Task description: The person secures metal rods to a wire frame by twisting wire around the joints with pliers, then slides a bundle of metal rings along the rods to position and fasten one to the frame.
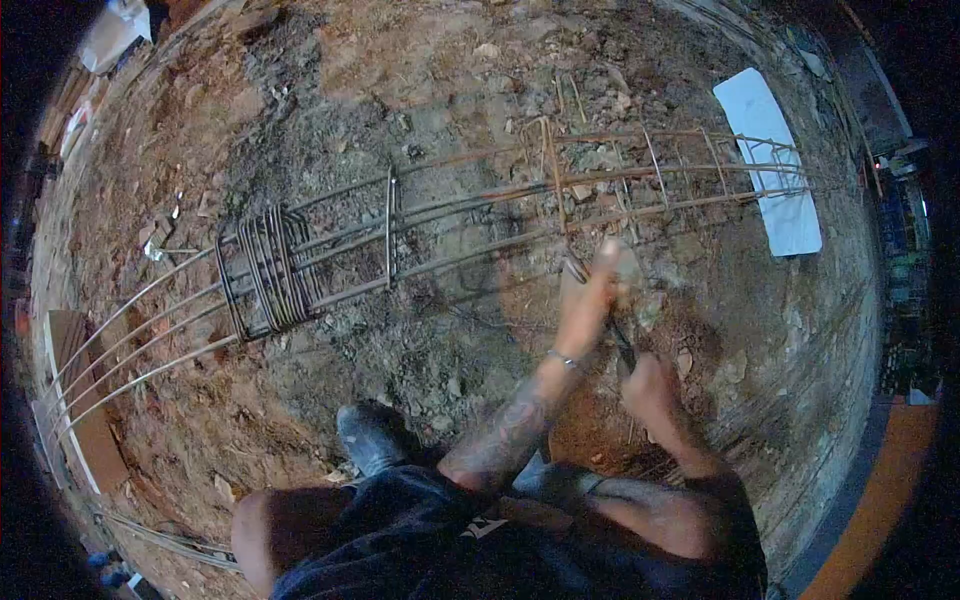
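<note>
1. Plank [95,420], 8–9 o'clock: crossed by bar ends.
2. Stirrup bundle [268,270], 9 o'clock: impedes gripping there.
3. Rebar cage [470,203], 9–2 o'clock: presumably heavy, stiff; grasp long bars.
4. Left hand [588,300], 3 o'clock: fingers blurred, hold indeterminable.
5. Right hand [653,390], 4 o'clock: fingers around dark tool handle [623,348].
6. White panel [792,222], 2 o'clock: behind cage end.

The person's left arm [505,430] extends forward, the left hand [590,298] blurred; the right hand [650,388] is curled closed.

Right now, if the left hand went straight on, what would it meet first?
Probably the nearest long steel bar, just beyond the left hand; depth is unclear from this view.
</note>
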The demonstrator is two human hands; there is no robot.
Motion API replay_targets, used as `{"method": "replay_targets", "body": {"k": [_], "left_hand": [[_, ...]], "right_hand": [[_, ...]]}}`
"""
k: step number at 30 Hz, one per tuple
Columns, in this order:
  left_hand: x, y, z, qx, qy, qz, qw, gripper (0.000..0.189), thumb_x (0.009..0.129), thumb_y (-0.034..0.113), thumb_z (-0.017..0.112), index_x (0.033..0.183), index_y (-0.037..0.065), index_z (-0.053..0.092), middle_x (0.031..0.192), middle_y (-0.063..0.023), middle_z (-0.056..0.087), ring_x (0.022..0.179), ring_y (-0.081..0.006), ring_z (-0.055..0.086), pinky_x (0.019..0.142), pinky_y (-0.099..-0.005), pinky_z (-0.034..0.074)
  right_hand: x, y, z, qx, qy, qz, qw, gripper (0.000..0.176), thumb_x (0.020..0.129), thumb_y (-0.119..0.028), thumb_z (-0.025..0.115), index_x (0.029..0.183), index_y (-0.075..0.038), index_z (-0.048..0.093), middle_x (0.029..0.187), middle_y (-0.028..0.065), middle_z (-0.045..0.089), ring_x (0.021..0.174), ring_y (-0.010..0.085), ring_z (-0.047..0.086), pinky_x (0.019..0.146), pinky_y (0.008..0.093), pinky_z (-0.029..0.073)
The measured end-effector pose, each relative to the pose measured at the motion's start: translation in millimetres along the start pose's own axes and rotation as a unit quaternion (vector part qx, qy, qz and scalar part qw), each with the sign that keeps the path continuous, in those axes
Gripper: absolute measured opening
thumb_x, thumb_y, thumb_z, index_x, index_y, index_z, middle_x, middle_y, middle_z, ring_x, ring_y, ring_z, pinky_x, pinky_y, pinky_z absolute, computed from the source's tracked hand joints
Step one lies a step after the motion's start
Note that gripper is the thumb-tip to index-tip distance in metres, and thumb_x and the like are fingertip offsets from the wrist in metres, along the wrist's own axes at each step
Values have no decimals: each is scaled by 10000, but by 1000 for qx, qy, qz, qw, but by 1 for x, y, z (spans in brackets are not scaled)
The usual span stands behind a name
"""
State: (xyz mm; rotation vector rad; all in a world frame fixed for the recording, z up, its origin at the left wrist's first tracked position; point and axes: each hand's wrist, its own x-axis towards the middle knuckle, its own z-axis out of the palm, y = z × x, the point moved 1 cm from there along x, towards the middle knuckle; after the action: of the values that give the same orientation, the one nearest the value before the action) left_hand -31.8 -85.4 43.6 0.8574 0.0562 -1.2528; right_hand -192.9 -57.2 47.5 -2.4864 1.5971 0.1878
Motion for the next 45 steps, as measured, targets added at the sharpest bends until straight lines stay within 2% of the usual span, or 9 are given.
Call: {"method": "replay_targets", "body": {"k": [3,8,12,17,19,22,30,38,45], "left_hand": [[25,-11,-20,454,91,-33,886,605,832,581,465,931,-10,549,697,-76,592,437,-153,494,413,-320,413],[21,-14,-29,-202,-183,-132,953,424,883,497,442,717,107,457,525,28,371,401,-104,347,402,-236,319],[36,-26,-44,-103,-222,-106,964,382,895,450,454,765,93,490,594,6,478,501,-105,492,456,-241,406],[36,-19,-23,319,59,17,946,446,850,490,508,763,52,523,674,-28,569,544,-136,562,518,-304,465],[42,-20,-39,401,-31,56,914,459,842,514,508,836,55,511,639,-23,539,493,-141,539,434,-308,433],[38,-33,-50,-426,-382,-164,804,478,835,548,484,868,72,502,665,-6,545,495,-143,526,455,-292,433],[25,-15,-39,336,-39,-26,941,445,881,493,447,773,65,507,599,-44,521,480,-151,523,480,-291,445],[18,-16,-36,320,3,78,944,445,892,475,441,770,65,564,665,-21,540,612,-117,510,591,-275,410],[17,-15,-41,180,-55,5,982,428,887,469,453,786,70,568,711,-10,550,618,-106,501,577,-251,391]], "right_hand": [[-11,-7,1,21,6,-38,999,302,708,-231,632,791,38,523,662,251,548,690,461,526,623,517,411],[-1,-21,-31,595,-314,69,736,232,816,-285,594,820,-58,540,609,107,563,560,241,588,535,345,462],[0,-40,-16,147,-145,116,972,266,821,-282,585,753,-31,529,614,114,540,510,261,494,470,399,396],[-11,6,76,-99,126,-177,971,260,771,-223,595,805,27,533,720,175,573,646,347,529,593,452,412],[-10,-12,21,79,25,-18,996,299,809,-235,599,932,7,474,677,80,469,562,249,533,559,379,451],[-12,-30,-9,372,-184,13,909,301,839,-278,574,950,-9,498,669,67,505,605,229,560,596,343,469],[-8,-33,-14,61,-69,101,991,525,780,-218,586,1204,52,435,846,248,579,810,377,570,731,417,450],[-5,-7,9,117,32,-41,992,549,779,-196,614,1184,87,375,916,230,573,781,357,584,713,391,486],[-3,-17,-16,654,-253,78,708,224,867,-206,558,972,-45,443,690,36,542,549,128,570,457,263,453]]}}
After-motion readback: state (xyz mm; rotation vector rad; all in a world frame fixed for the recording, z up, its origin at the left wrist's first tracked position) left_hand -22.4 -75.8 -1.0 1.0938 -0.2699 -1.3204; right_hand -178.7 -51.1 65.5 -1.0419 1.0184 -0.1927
